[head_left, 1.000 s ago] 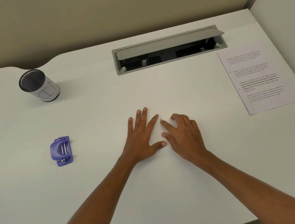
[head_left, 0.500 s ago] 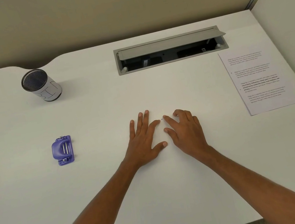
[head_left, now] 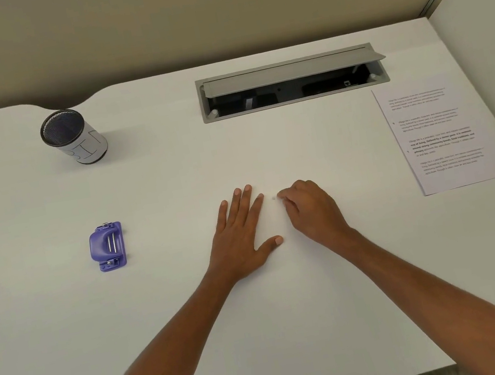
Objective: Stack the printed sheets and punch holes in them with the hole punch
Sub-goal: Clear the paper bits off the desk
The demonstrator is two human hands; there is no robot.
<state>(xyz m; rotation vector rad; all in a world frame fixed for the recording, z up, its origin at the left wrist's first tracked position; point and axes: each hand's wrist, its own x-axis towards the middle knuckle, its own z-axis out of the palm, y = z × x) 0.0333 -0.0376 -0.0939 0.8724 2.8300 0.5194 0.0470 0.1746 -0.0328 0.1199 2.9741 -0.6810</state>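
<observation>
Left hand (head_left: 240, 231) flat and spread on the tabletop (head_left: 171, 174), holding nothing. Right hand (head_left: 312, 209) curled, grip apparently pinching a tiny white scrap (head_left: 274, 198). Printed sheets (head_left: 442, 136) far right, hole punch (head_left: 107, 246) well left, both untouched.
</observation>
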